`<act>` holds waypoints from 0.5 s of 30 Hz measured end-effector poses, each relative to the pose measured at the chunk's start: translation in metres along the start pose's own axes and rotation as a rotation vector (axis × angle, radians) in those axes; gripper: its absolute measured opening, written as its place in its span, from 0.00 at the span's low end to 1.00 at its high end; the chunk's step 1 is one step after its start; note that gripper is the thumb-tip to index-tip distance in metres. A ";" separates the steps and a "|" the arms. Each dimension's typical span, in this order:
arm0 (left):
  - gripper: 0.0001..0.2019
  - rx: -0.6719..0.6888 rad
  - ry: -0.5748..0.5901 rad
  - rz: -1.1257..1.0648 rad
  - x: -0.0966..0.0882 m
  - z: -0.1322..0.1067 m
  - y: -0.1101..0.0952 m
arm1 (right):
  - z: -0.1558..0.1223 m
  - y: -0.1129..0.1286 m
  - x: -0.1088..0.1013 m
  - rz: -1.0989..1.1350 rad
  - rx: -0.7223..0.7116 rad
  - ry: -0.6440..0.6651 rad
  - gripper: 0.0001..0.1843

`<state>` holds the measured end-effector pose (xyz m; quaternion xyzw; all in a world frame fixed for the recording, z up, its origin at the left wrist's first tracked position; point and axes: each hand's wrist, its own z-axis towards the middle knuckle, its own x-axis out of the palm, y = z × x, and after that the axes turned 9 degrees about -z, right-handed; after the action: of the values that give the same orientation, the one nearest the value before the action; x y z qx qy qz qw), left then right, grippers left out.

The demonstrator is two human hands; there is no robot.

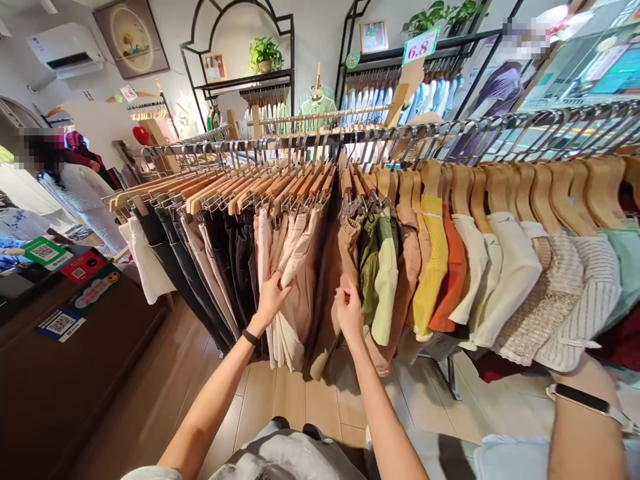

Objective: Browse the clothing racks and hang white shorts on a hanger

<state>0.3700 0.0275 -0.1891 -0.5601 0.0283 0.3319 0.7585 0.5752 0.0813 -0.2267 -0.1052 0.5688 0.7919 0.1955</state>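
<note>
My left hand is closed on the front of pale beige trousers that hang from a clip hanger. My right hand, fingers pinched together, is at the edge of brown trousers beside the gap between the two groups of clothes. What lies inside that pinch is partly hidden. Dark trousers hang to the left of my left hand. Right of my right hand come green garments, then a yellow top and an orange top on wooden hangers.
A long metal rail carries the hangers across the view. Another person's forearm with a watch reaches in at the right. To the left stands a brown counter with QR code signs. Wooden flooring lies below.
</note>
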 end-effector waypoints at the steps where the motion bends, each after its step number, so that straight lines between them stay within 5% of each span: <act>1: 0.09 0.004 -0.007 0.023 -0.008 -0.001 0.005 | 0.000 0.000 -0.004 -0.039 -0.002 -0.051 0.32; 9: 0.05 -0.009 -0.010 0.084 -0.025 0.001 0.026 | 0.001 0.009 -0.006 -0.319 0.074 -0.350 0.31; 15: 0.05 -0.034 -0.001 0.162 -0.033 0.013 0.028 | 0.007 -0.006 -0.012 -0.526 0.134 -0.168 0.24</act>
<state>0.3252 0.0272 -0.1941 -0.5688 0.0676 0.3930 0.7193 0.5888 0.0878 -0.2253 -0.1699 0.5547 0.6807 0.4472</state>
